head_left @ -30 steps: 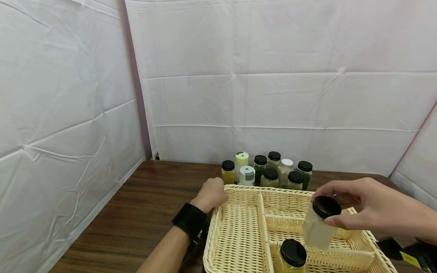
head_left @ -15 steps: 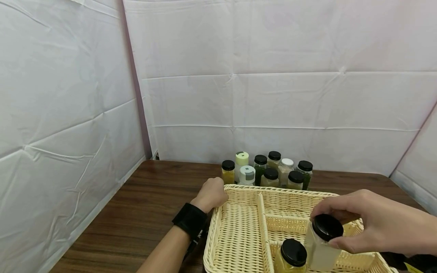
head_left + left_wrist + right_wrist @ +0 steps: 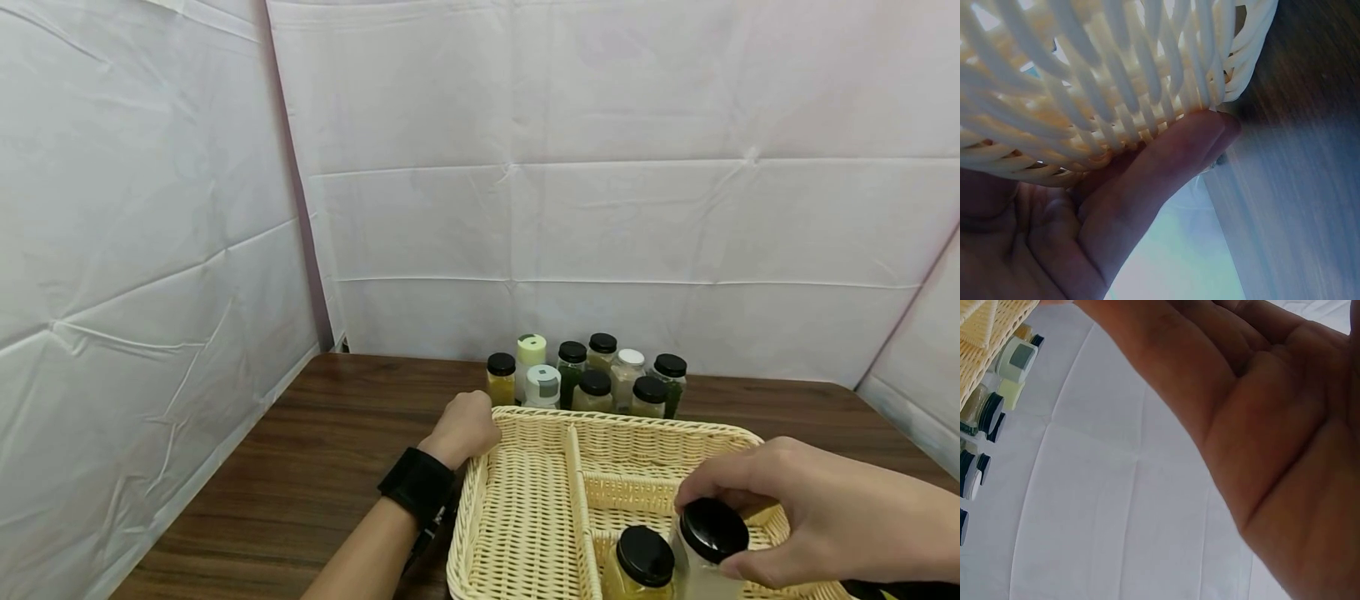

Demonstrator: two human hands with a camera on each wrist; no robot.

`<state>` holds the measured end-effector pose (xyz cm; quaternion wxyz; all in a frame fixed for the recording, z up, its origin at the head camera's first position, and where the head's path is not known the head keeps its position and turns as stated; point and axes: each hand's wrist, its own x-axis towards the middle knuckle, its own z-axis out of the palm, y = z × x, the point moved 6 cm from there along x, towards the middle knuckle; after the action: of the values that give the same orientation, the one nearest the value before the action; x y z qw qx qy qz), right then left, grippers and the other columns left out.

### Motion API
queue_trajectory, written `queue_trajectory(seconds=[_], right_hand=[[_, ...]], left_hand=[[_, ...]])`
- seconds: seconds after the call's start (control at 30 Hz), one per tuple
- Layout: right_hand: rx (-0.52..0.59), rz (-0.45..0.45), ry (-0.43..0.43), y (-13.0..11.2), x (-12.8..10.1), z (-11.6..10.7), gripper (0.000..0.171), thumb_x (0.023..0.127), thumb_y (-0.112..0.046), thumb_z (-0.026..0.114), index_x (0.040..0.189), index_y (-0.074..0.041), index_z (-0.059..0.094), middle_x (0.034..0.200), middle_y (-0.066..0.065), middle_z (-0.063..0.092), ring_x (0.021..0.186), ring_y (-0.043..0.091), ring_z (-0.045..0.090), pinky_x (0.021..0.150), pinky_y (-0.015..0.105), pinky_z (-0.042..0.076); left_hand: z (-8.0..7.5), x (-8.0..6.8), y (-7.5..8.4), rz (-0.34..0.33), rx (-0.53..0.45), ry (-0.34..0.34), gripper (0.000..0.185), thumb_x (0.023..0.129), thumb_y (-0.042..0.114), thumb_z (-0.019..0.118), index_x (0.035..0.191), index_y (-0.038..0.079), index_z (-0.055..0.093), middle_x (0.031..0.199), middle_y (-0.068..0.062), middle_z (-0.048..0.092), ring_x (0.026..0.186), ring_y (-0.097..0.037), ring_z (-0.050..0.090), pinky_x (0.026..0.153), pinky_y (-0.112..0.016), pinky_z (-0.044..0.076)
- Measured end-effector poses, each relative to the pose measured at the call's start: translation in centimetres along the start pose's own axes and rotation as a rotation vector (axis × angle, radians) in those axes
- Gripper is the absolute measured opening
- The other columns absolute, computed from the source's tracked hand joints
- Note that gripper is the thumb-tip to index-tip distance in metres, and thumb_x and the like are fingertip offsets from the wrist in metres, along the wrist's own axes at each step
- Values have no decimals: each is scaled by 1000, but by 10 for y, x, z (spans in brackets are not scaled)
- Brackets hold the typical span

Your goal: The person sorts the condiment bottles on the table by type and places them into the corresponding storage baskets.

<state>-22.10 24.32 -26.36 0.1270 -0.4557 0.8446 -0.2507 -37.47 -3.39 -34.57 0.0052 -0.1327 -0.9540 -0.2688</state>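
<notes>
Pale jar with black lid sits low in wicker basket's front right compartment, upright, just beside a yellow jar with black lid. Right hand grips pale jar at the lid, fingers curled round it. Left hand holds basket's far left corner, fingers curled against the weave. Cluster of small jars stands behind basket on brown wooden table. White sheets behind.

Woven wicker basket, wood-grain table
</notes>
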Motion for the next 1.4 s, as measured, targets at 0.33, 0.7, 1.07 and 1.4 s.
queue_trajectory(seconds=[0.33,0.7,1.07,1.4], right_hand=[[0,-9,-29,-1,1,8,43,96,-17,82,136,-20,64,121,-14,67,101,4,71,73,27,60],[-29,-30,-56,-7,6,14,39,98,-22,81,133,-21,66,119,-17,68,98,0,68,71,26,57],[-87,-19,-43,-6,11,19,37,94,-22,85,126,-26,68,108,-23,65,86,-5,63,65,24,52],[-83,-5,-52,-9,15,24,33,93,-21,86,120,-29,69,104,-24,65,85,-5,63,65,24,52]], left_hand=[[0,1,0,1,13,-1,51,92,-10,61,60,16,32,60,3,17,53,-11,16,52,-28,21],[1,0,0,0,2,-5,52,93,-10,61,60,16,30,60,3,16,54,-11,13,54,-29,19],[0,0,0,4,1,-1,52,93,-9,61,60,17,30,60,3,16,53,-11,13,53,-28,20],[0,-1,1,1,-3,-6,53,93,-10,61,60,16,30,60,3,15,53,-11,13,53,-29,20]])
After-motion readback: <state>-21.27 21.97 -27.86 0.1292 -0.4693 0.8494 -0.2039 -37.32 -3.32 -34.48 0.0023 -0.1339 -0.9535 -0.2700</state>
